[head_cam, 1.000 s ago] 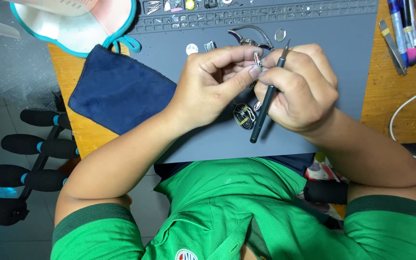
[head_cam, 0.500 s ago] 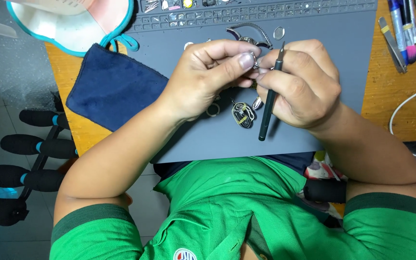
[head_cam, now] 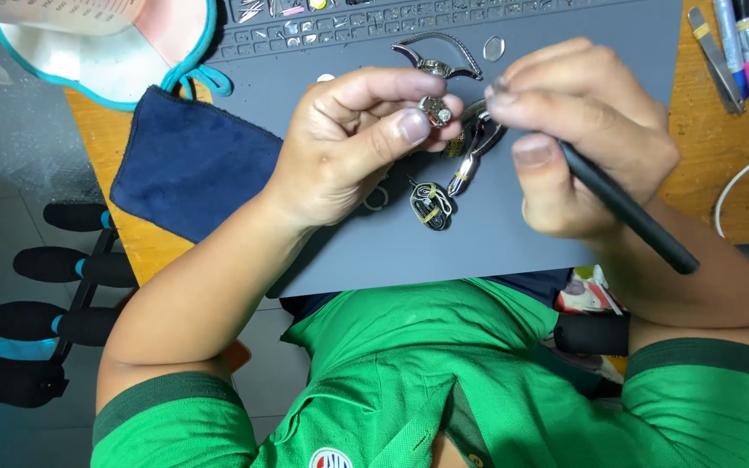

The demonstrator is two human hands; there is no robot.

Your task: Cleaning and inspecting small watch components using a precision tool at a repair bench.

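The left hand pinches a small round metal part between thumb and fingertips, above the grey mat. The right hand grips a black tool — its tip meets the part. Below lie pliers and a small wire-wrapped piece; left, on the bench, a blue cloth.

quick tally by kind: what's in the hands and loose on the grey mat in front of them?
Small round metal part, pinched in left hand: 1
Black slim tool, held in right hand: 1
Watch case with strap lugs: 1
Clear round disc: 1
Pliers: 1
Dark oval part with yellow: 1
Total: 6
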